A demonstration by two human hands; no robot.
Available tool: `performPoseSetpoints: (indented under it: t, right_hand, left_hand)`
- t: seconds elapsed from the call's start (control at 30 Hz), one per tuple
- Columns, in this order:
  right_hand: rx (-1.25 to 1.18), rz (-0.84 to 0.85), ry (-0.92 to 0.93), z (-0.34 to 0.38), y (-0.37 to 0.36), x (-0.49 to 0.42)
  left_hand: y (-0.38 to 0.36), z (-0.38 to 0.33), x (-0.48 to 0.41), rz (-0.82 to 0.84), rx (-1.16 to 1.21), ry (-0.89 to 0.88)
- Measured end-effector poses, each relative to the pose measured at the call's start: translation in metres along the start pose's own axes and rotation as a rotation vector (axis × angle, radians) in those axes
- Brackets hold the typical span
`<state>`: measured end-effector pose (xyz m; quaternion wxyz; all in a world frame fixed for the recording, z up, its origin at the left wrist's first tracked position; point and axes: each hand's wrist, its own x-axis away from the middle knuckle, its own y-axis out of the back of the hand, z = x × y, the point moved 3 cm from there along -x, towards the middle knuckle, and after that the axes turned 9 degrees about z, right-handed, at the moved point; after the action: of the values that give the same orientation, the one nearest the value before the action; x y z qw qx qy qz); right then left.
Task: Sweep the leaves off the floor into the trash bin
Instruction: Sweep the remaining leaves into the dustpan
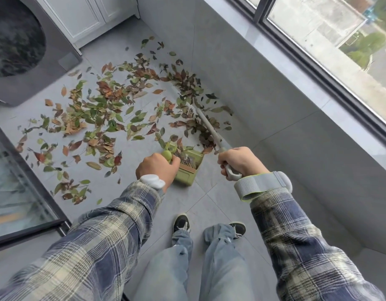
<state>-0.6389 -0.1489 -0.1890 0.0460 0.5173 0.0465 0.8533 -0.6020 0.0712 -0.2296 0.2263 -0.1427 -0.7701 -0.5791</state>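
Observation:
Green and brown leaves (105,109) lie scattered over the grey tiled floor, thickest in the middle and along the right wall. A green dustpan (188,168) stands on the floor in front of my feet, with a few leaves inside it. My left hand (157,168) grips the dustpan's green handle top. My right hand (239,161) holds the grey broom handle (209,127), which slants away to the broom head, buried among leaves by the wall. No trash bin is in view.
A dark washing machine (24,51) stands at the far left, with white cabinets (85,16) behind it. A glass door with a dark frame (24,192) runs along the left. The grey wall (263,88) and window (339,40) close off the right side.

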Motion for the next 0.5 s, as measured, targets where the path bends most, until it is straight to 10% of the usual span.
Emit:
performPoseSetpoints:
  t: [0.5]
  right_hand:
    - [-0.037, 0.113, 0.0, -0.007, -0.029, 0.012]
  left_hand:
    - [-0.002, 0.001, 0.001, -0.021, 0.006, 0.002]
